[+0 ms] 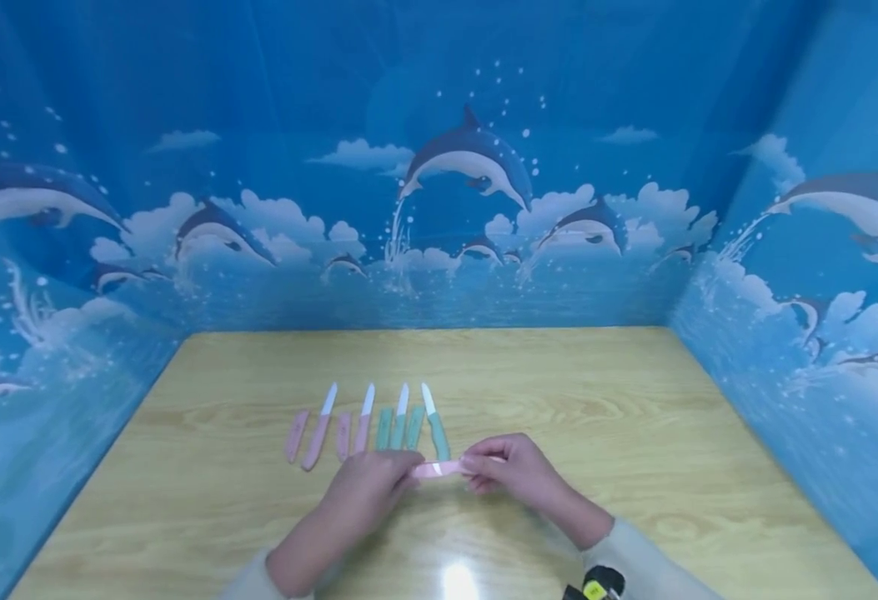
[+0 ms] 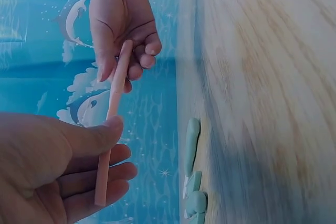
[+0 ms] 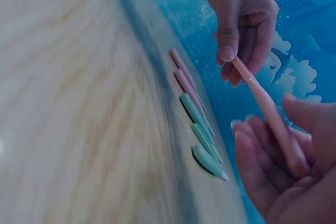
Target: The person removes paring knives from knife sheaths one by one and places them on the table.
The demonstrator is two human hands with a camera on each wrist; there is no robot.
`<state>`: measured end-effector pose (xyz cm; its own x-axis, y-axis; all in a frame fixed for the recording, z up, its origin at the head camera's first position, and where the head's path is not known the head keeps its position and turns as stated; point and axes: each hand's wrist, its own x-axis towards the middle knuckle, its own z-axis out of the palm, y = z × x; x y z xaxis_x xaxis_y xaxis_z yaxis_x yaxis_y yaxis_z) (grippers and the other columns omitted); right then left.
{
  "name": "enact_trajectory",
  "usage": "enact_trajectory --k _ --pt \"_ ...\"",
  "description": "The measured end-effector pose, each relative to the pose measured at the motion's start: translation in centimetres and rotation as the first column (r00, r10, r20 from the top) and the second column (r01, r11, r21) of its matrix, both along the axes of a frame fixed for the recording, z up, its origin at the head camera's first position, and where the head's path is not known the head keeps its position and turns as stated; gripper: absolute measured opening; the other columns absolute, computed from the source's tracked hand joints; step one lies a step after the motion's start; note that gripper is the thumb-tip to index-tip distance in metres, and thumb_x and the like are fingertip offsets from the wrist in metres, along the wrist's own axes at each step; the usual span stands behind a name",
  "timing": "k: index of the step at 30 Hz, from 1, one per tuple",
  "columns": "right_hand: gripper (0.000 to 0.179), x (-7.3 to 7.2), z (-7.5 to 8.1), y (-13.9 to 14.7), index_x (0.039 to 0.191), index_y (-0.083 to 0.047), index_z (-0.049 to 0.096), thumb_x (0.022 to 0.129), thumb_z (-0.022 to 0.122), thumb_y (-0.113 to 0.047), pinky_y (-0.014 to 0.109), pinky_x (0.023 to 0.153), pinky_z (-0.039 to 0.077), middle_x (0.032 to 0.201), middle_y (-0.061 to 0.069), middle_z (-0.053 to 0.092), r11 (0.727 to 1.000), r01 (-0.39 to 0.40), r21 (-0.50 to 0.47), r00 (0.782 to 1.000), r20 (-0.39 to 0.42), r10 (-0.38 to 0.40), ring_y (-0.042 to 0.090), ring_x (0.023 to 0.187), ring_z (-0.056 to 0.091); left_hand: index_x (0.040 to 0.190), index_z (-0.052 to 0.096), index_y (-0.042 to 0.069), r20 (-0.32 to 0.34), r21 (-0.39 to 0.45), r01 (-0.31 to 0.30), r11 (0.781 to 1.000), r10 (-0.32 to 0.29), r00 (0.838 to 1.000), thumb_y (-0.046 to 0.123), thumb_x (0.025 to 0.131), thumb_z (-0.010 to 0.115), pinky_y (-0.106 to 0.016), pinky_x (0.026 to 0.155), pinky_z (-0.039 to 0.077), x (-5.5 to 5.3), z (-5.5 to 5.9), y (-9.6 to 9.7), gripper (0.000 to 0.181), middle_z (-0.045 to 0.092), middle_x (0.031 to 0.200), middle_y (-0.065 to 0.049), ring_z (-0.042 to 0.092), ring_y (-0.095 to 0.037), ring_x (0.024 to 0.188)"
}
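Both hands hold a pink-handled knife [image 3: 268, 103] in its pink sheath, level above the front part of the table. My left hand [image 1: 374, 483] pinches the sheath end between thumb and fingers, seen close in the left wrist view. My right hand [image 1: 509, 471] grips the handle end, which lies across its fingers in the right wrist view. Just beyond the hands is a row of knives and sheaths. The nearest is a green-handled knife [image 1: 436, 429] with its white blade pointing away. A pink-handled knife [image 1: 363, 429] lies behind the left hand.
Left of the green-handled knife lie a green sheath [image 1: 414, 427], another green knife [image 1: 399, 425] and a second green sheath [image 1: 383, 428]. Farther left are a pink sheath [image 1: 344, 435], a pink knife [image 1: 317, 437] and another pink sheath [image 1: 297, 435]. A dolphin-print curtain [image 1: 423, 292] borders the wooden table [image 1: 596, 400].
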<state>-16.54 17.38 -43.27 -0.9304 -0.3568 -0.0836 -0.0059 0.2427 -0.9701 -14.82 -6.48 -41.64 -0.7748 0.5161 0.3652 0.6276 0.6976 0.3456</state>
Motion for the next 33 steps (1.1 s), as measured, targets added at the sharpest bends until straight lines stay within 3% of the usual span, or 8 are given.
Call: enact_trajectory --k 2,4,8,10,12,17,24,33 --pt "0.037 0.1 0.0 -0.2 0.109 0.003 0.069 0.088 0.073 -0.026 0.03 0.075 0.06 0.099 0.016 0.072 0.995 0.017 0.098 0.992 -0.126 -0.004 0.022 0.084 0.07 0.095 0.073 0.009 0.009 -0.004 -0.013 1.0 0.013 1.0 0.009 0.083 0.074 -0.022 0.066 0.058 0.0 -0.1 -0.2 0.012 0.074 0.086 -0.004 0.07 -0.014 0.073" --pt "0.04 0.3 0.1 -0.3 0.112 -0.001 0.069 0.086 0.074 -0.03 0.029 0.08 0.058 0.105 0.01 0.072 0.974 0.057 0.221 0.959 -0.284 0.009 0.02 0.093 0.069 0.095 0.073 0.009 0.015 -0.007 -0.025 1.0 0.025 1.0 0.01 0.083 0.074 -0.024 0.067 0.059 0.0 -0.1 -0.4 0.012 0.074 0.087 -0.004 0.07 -0.015 0.075" --pt "0.05 0.7 0.4 -0.7 0.118 -0.006 0.067 0.08 0.079 -0.035 0.037 0.091 0.055 0.114 0.007 0.07 0.863 0.178 0.473 0.783 -0.599 0.167 0.022 0.105 0.066 0.096 0.073 0.009 0.02 -0.007 -0.04 0.999 0.04 0.999 0.012 0.082 0.075 -0.025 0.066 0.059 0.0 0.0 -0.5 0.014 0.074 0.086 -0.004 0.07 -0.015 0.074" --pt "0.052 0.8 0.4 -1.0 0.119 -0.006 0.066 0.078 0.08 -0.035 0.04 0.092 0.054 0.115 0.009 0.069 0.812 0.246 0.53 0.676 -0.694 0.248 0.024 0.106 0.066 0.096 0.072 0.009 0.014 -0.008 -0.037 0.999 0.038 0.999 0.012 0.081 0.075 -0.024 0.066 0.058 -0.1 0.1 -0.6 0.016 0.074 0.087 -0.005 0.07 -0.016 0.074" --pt "0.051 0.9 0.4 -1.2 0.118 -0.005 0.065 0.078 0.08 -0.033 0.04 0.091 0.055 0.113 0.01 0.069 0.783 0.289 0.55 0.606 -0.739 0.295 0.025 0.105 0.066 0.098 0.072 0.008 0.014 -0.009 -0.036 0.999 0.036 0.999 0.012 0.081 0.076 -0.024 0.068 0.059 -0.2 0.1 -0.6 0.017 0.074 0.088 -0.005 0.071 -0.016 0.076" --pt "0.045 0.9 0.4 -1.6 0.115 -0.005 0.067 0.077 0.081 -0.025 0.038 0.087 0.056 0.109 0.01 0.071 0.784 0.307 0.54 0.57 -0.764 0.303 0.024 0.101 0.068 0.1 0.072 0.008 0.032 -0.006 -0.039 0.999 0.039 0.999 0.012 0.081 0.076 -0.024 0.07 0.058 -0.4 0.2 -0.9 0.02 0.074 0.09 -0.004 0.071 -0.016 0.079" --pt "0.036 0.6 0.1 -1.4 0.11 -0.004 0.069 0.078 0.08 -0.017 0.034 0.084 0.058 0.103 0.01 0.072 0.832 0.275 0.481 0.519 -0.803 0.293 0.023 0.095 0.07 0.101 0.071 0.008 0.02 -0.004 -0.029 1.0 0.029 0.999 0.012 0.083 0.074 -0.026 0.069 0.059 -0.2 0.5 -0.7 0.019 0.074 0.09 -0.005 0.07 -0.016 0.078" --pt "0.03 0.8 0.1 -1.5 0.11 -0.003 0.07 0.083 0.076 -0.014 0.034 0.084 0.058 0.103 0.009 0.072 0.845 0.253 0.471 0.532 -0.797 0.285 0.022 0.095 0.069 0.101 0.072 0.007 0.02 0.001 -0.039 0.999 0.039 0.999 0.011 0.082 0.075 -0.024 0.068 0.058 -0.2 0.3 -0.7 0.021 0.074 0.09 -0.006 0.07 -0.017 0.077"
